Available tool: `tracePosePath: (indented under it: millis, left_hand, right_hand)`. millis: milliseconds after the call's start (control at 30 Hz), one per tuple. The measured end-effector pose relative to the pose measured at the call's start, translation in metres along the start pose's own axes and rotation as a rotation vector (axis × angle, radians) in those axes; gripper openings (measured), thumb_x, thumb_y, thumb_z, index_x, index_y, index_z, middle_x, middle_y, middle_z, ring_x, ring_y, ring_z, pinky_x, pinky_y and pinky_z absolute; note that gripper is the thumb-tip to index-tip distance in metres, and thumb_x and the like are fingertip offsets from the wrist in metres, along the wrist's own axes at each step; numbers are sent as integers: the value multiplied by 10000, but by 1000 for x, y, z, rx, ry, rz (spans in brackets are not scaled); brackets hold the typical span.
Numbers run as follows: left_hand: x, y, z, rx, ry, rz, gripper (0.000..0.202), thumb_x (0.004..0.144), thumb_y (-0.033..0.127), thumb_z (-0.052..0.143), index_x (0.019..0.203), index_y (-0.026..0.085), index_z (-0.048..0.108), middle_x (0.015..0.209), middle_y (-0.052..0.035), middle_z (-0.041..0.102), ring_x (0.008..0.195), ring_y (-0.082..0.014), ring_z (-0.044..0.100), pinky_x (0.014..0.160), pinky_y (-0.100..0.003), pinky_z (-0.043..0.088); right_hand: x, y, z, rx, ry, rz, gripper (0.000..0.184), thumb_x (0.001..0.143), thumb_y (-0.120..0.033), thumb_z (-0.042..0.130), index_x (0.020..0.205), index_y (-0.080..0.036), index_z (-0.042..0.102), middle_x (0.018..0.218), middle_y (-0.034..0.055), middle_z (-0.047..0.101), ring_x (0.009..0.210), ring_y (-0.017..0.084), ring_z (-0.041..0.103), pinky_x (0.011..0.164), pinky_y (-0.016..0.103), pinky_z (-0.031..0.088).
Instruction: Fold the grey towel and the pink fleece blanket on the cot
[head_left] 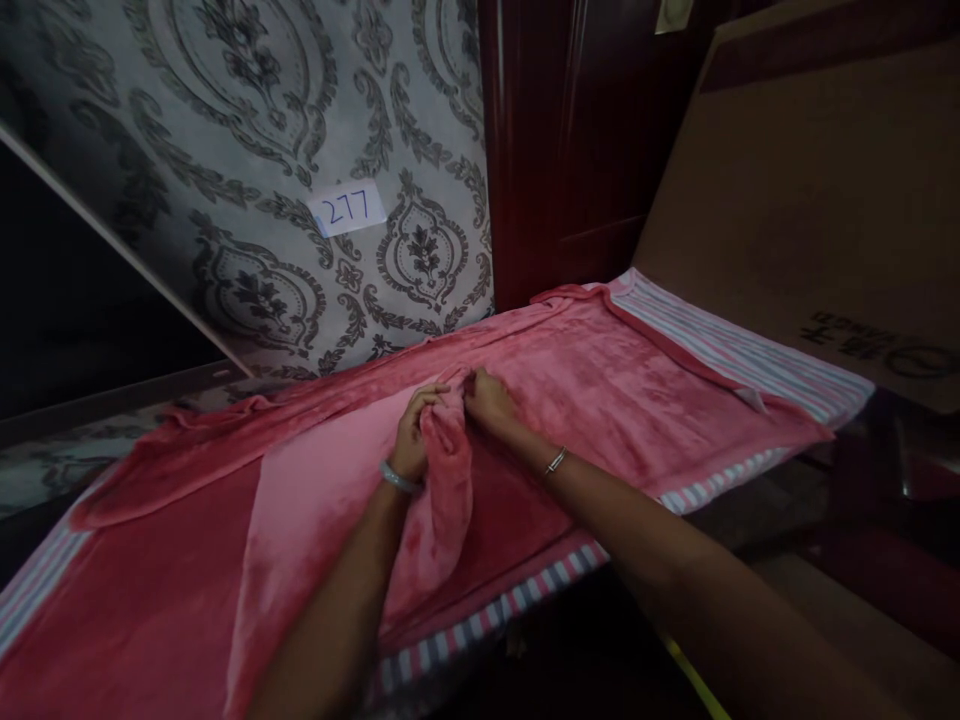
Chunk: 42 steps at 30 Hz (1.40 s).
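Note:
A pink and red plush blanket (600, 375) lies spread over a surface with a striped sheet (720, 325) under it. Near the middle, part of the plush cloth is bunched up and hangs in a loose fold. My left hand (415, 430), with a pale bangle on its wrist, has its fingers closed around the left side of that fold. Just right of it, my right hand (489, 397) pinches the top of the bunched cloth; a thin metal bracelet is on that wrist. The right fingertips are partly hidden.
Behind the blanket stands a wall with patterned wallpaper (424, 255) and a paper label (347, 207) reading 277. A dark red door (562, 150) adjoins it. At right leans a large cardboard box (810, 180). A dark flat panel (90, 290) is at left.

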<state>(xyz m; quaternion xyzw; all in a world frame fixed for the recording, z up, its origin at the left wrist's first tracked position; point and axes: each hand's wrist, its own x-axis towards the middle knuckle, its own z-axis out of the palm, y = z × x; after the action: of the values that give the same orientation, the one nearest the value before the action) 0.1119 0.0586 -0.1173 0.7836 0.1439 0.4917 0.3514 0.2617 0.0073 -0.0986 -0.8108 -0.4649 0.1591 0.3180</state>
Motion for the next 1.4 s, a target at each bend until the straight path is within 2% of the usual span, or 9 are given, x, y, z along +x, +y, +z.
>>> tracePosePath:
  millis: [200,367,467,600,733,867,1100,1300,1400]
  left_hand:
    - [-1,-6,0,17,-24,31,241,990,370,437,877,236,602,1125,-89,684,1151,-238,620,1077,-463,476]
    - [1,-6,5,56,-235,85,222,890,436,607,942,220,602,1164,-117,655,1116,-258,622,1001,-484,511]
    - [2,-6,7,85,-299,65,248,857,448,639,947,221,599,1184,-125,652,1156,-271,604,1026,-504,488]
    - [4,-8,8,82,-289,30,278,846,485,647,934,227,593,1177,-126,661,1166,-274,602,1047,-511,473]
    - [4,-10,9,79,-268,47,252,840,454,660,920,225,594,1165,-123,664,1162,-266,610,1053,-498,474]
    - [4,-10,9,76,-260,49,193,840,389,655,910,219,594,1155,-119,663,1155,-257,617,1043,-481,484]
    - [5,-8,14,212,-298,117,175,807,277,614,970,213,602,1163,-122,649,1158,-267,610,1044,-498,492]
    - [2,29,44,639,-685,137,635,785,59,489,1394,228,560,1505,-153,485,1270,-291,578,1056,-472,495]
    - [12,44,39,651,-620,101,812,759,93,537,1546,229,389,1545,-148,430,1283,-293,573,1037,-428,519]
  right_hand:
    - [0,-2,6,10,-143,-113,317,979,-197,479,1235,-111,646,1225,190,686,1084,258,667,900,327,509]
    - [4,15,-20,121,-260,-169,276,861,-106,547,1059,-127,739,986,77,743,870,181,678,803,254,518]
    - [-10,46,-43,306,-161,-164,385,864,-91,476,1139,-157,735,1017,40,743,844,162,672,790,267,532]
    - [-61,89,-61,360,27,-196,314,869,-189,572,1125,-164,751,1051,76,745,901,205,670,832,320,536]
    - [-118,106,-50,191,23,-259,491,841,-310,688,1307,-157,666,1095,100,714,856,206,642,778,317,529]
    - [-148,99,-25,-30,102,-323,493,877,-182,596,1370,-182,612,1124,108,658,939,222,608,804,327,508]
    - [-154,92,-5,-358,97,-494,294,983,-119,463,1068,-177,738,1054,127,664,957,250,574,746,341,495]
    - [-168,114,-1,-320,89,-600,280,867,-31,514,839,-184,747,913,122,691,916,259,595,804,384,528]
    - [-181,123,-3,-326,124,-667,240,866,-60,537,806,-184,734,900,127,689,920,270,600,781,401,544]
